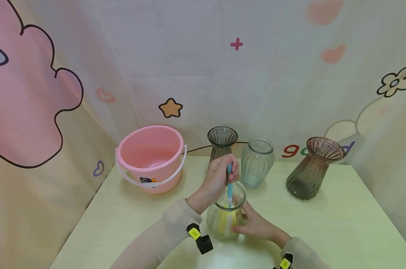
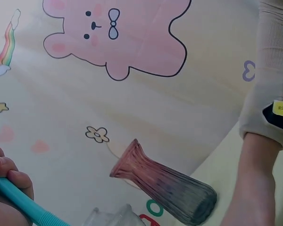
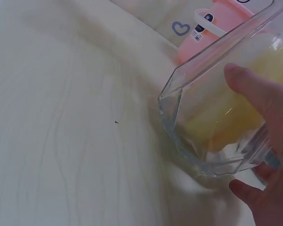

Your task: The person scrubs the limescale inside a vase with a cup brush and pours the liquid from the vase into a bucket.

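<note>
A clear glass vase (image 1: 212, 223) stands on the near middle of the table, and my right hand (image 1: 258, 224) grips its right side. In the right wrist view the thumb lies along the glass (image 3: 198, 106). My left hand (image 1: 219, 175) is above the rim, its fingers wrapped round the blue handle (image 1: 230, 188) of a sponge brush. That handle (image 2: 19, 200) also shows in the left wrist view. The brush's yellow sponge head (image 1: 224, 221) is inside the vase, seen through the glass.
Behind my left arm stands a pink bucket (image 1: 169, 164) with a white handle. A grey glass vase (image 1: 220, 151) and a pale green one (image 1: 257, 168) are behind my hands. A pinkish-grey vase (image 1: 307, 179) is at the right. Printed cloth (image 1: 203, 74) hangs behind the table.
</note>
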Demonstrator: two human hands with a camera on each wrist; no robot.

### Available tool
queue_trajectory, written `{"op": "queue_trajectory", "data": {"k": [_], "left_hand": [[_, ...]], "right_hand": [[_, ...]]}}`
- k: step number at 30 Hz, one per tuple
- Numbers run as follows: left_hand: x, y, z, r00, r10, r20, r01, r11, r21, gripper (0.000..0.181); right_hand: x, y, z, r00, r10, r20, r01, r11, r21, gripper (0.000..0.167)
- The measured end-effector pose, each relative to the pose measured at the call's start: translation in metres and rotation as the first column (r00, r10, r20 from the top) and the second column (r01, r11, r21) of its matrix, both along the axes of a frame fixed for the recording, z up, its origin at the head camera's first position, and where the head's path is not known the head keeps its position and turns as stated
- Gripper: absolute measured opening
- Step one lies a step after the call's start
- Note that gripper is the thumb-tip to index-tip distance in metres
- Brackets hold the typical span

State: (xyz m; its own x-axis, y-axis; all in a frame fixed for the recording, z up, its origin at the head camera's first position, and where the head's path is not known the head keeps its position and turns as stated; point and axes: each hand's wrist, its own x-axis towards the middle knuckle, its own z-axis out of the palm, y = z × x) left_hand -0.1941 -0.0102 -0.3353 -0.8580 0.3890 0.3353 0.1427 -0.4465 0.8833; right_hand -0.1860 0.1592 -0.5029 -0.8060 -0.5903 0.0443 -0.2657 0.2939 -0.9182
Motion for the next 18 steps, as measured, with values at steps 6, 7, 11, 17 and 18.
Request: {"op": "queue_trajectory", "data": {"k": [6, 7, 11, 17, 18], "left_hand": [[0.003, 0.000, 0.024, 0.998, -0.003, -0.056, 0.002, 1.000, -0.021, 0.034], [0.003, -0.001, 0.030, 0.998, -0.007, -0.061, 0.006, 1.000, -0.023, 0.034], [0.003, -0.006, 0.058, 0.996, -0.036, -0.085, 0.037, 0.999, 0.009, 0.035], [0.004, -0.013, 0.087, 0.991, -0.049, -0.125, 0.059, 0.995, 0.077, 0.036], [0.005, -0.014, 0.087, 0.991, -0.051, -0.125, 0.061, 0.995, 0.079, 0.037]], "right_hand": [[0.004, -0.003, -0.004, 0.998, -0.047, 0.030, 0.049, 0.997, -0.055, 0.090], [0.005, -0.003, -0.004, 0.998, -0.053, 0.037, 0.055, 0.997, -0.051, 0.089], [0.008, -0.004, -0.005, 0.995, -0.083, 0.062, 0.084, 0.996, -0.016, 0.088], [0.011, -0.006, -0.003, 0.992, -0.104, 0.067, 0.105, 0.994, -0.009, 0.086], [0.011, -0.006, -0.003, 0.992, -0.103, 0.066, 0.104, 0.994, -0.014, 0.086]]}}
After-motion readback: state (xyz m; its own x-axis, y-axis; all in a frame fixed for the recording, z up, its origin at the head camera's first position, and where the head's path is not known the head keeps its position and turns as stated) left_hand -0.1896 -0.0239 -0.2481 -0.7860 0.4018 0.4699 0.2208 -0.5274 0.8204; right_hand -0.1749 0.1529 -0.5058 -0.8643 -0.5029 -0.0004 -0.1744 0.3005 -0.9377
